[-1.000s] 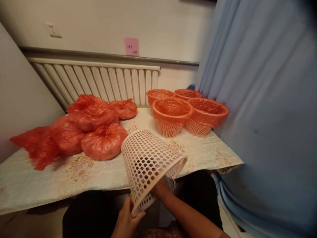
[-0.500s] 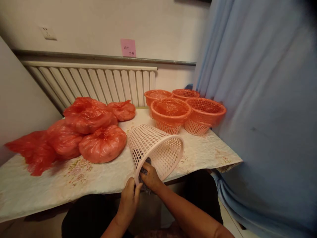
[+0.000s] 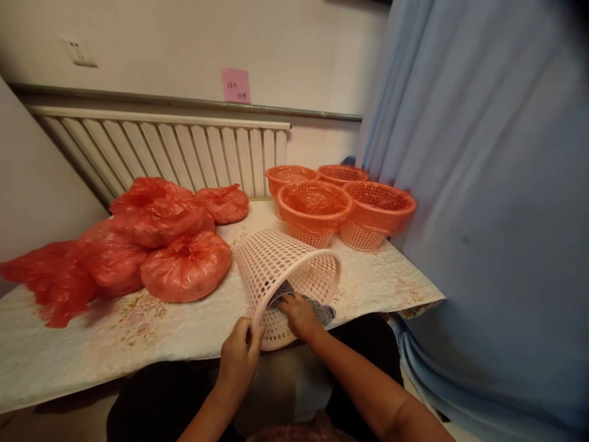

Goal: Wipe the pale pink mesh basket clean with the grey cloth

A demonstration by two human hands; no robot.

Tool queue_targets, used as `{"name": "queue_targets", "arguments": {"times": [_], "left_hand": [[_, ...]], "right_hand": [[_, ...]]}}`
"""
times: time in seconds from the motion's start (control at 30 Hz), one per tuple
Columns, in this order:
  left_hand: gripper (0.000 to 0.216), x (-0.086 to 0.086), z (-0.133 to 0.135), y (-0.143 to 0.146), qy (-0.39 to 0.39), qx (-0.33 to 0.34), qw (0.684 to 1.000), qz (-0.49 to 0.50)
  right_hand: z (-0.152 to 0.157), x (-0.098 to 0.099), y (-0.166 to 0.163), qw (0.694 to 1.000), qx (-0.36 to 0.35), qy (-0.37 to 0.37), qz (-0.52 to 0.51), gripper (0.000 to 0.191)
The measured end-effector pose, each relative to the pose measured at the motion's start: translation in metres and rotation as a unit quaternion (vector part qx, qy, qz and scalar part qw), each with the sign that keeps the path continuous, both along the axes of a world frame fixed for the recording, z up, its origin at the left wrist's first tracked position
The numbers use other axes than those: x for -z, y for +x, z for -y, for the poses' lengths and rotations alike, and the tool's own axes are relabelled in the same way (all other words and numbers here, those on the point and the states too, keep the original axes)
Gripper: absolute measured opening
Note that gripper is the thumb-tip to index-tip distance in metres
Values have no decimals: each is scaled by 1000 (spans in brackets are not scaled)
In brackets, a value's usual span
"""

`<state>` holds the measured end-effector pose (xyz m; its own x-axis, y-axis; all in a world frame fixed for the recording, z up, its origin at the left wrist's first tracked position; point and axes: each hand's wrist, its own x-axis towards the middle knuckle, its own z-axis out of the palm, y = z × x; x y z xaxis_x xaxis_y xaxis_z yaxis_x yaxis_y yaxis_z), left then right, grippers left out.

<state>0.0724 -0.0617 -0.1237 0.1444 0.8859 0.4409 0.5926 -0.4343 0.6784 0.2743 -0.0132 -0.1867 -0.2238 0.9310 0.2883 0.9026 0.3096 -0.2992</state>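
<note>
A pale pink perforated basket (image 3: 276, 261) lies on its side at the table's front edge, its mouth facing me. My left hand (image 3: 239, 356) pinches the basket's near rim. My right hand (image 3: 300, 314) reaches into the mouth and presses a grey cloth (image 3: 317, 312) against the inside wall; its fingers are curled on the cloth.
Several tied red plastic bags (image 3: 184, 270) lie on the table's left half. Several orange baskets (image 3: 317, 209) stand at the back right. The table (image 3: 151, 325) has a floral cover. A radiator (image 3: 151, 153) runs behind it, and a blue curtain (image 3: 488, 202) hangs on the right.
The basket has tipped from hanging over the edge to lying on the table with its mouth towards me. My right hand and the cloth have moved from outside, under the rim, to inside it.
</note>
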Motion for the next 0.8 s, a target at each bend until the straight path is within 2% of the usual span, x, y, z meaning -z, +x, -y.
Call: {"name": "queue_targets", "arguments": {"times": [0.1,0.23,0.33,0.43,0.63,0.73,0.8], "left_hand": [[18,24,7,1,-46,-18,996,72],[25,61,15,-3,-132,-15,985,110],[28,75,15,-3,-186,-11,974,129],[28,70,12,-4,-163,-9,980,115],[15,37,7,-9,-23,17,999,15],[15,24,4,-12,22,15,999,-20],[15,14,0,-14,42,11,998,-36]], "right_hand": [[2,5,-5,1000,-3,3,0,37],[4,7,-3,1000,-10,-1,-26,35],[5,5,-4,998,-12,-5,-63,35],[3,1,-12,994,-10,-5,-106,41],[3,-12,-60,977,-14,-1,-212,56],[8,-18,-71,967,-57,16,-249,57],[11,-19,-63,971,-109,18,-214,53]]}}
